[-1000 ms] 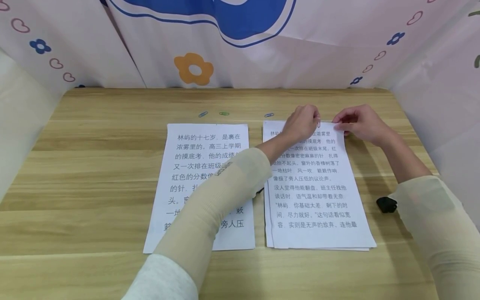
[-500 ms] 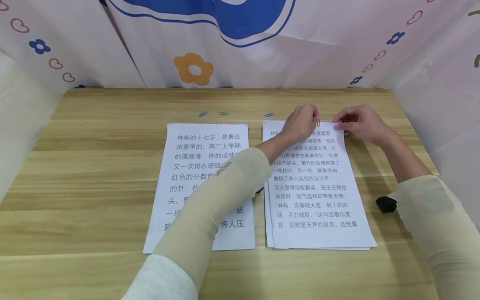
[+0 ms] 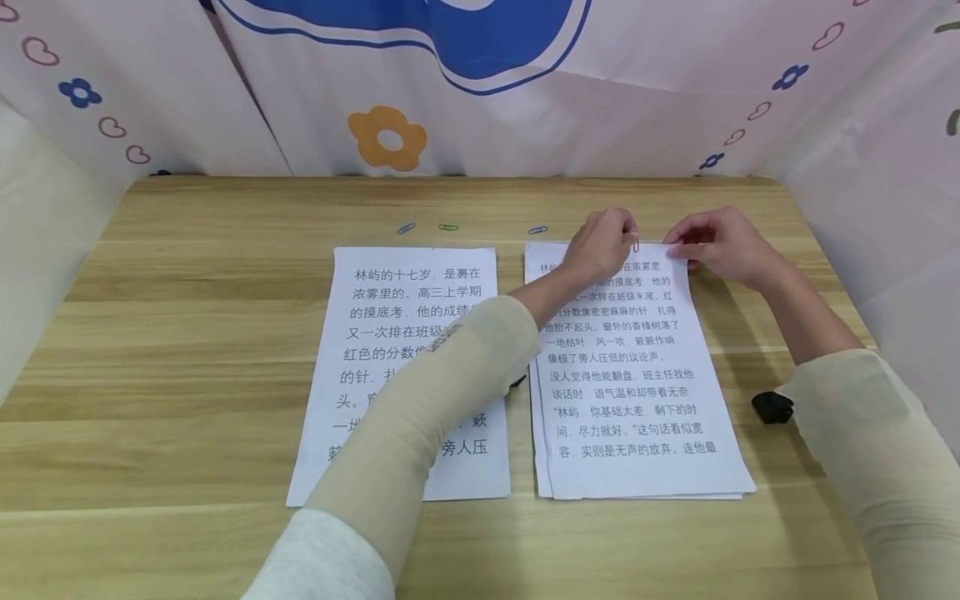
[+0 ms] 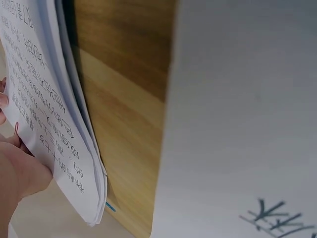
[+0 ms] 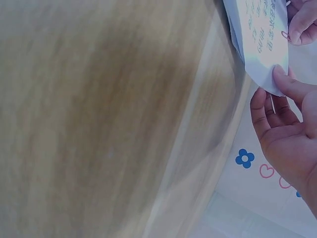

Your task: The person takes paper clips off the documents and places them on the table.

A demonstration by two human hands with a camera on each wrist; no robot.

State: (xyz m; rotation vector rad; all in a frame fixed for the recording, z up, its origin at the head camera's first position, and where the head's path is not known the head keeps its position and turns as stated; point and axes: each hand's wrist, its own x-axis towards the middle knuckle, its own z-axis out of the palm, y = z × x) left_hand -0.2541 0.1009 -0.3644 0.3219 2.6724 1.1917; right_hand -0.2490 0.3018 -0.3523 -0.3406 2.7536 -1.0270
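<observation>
A stack of printed sheets (image 3: 637, 400) lies on the right side of the table in the head view. My left hand (image 3: 603, 244) is at its top edge and pinches a red paper clip (image 3: 636, 246), which lies over the paper's edge. How far the clip is on the sheets is hard to tell. With thumb and fingers, my right hand (image 3: 716, 243) grips the stack's top right corner. The right wrist view shows that thumb (image 5: 285, 79) on the printed face and fingers behind. In the left wrist view, the stack's layered edges (image 4: 74, 84) bow slightly.
Another printed sheet (image 3: 405, 275) lies left of the stack, partly under my left sleeve. Along the back are a blue paper clip (image 3: 406, 228), a green paper clip (image 3: 447, 227) and another blue paper clip (image 3: 537, 230). A patterned cloth (image 3: 637, 125) hangs behind the table (image 3: 187, 375).
The stack's lower end has shifted very slightly to the right. Both hands keep nearly the same place and grip, with the red clip still at the top edge.
</observation>
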